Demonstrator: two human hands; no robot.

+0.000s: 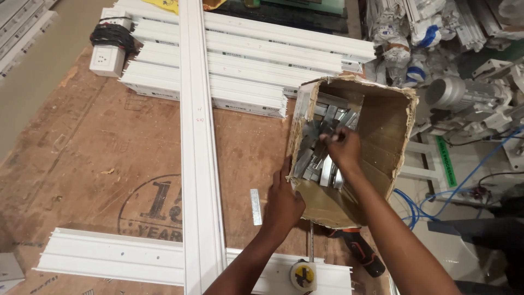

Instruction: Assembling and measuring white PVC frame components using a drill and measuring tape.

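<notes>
A torn cardboard box (pixel 393 117) sits at the right edge of the wooden worktable and holds several flat grey metal pieces (pixel 316 164). My right hand (pixel 343 148) reaches inside the box, its fingers closed around some of those metal pieces. Against the box's near left wall rests my left hand (pixel 283 199), fingers spread and steadying the cardboard. One loose metal strip (pixel 255 206) lies on the table just left of that hand.
A long white plastic profile (pixel 199 147) runs down the table, crossing another profile (pixel 114 257) near me. More white profiles (pixel 240 60) are stacked at the back. A tape measure (pixel 303 275) and a red-black power drill (pixel 361 251) lie near the front. Machine parts and blue cables crowd the right.
</notes>
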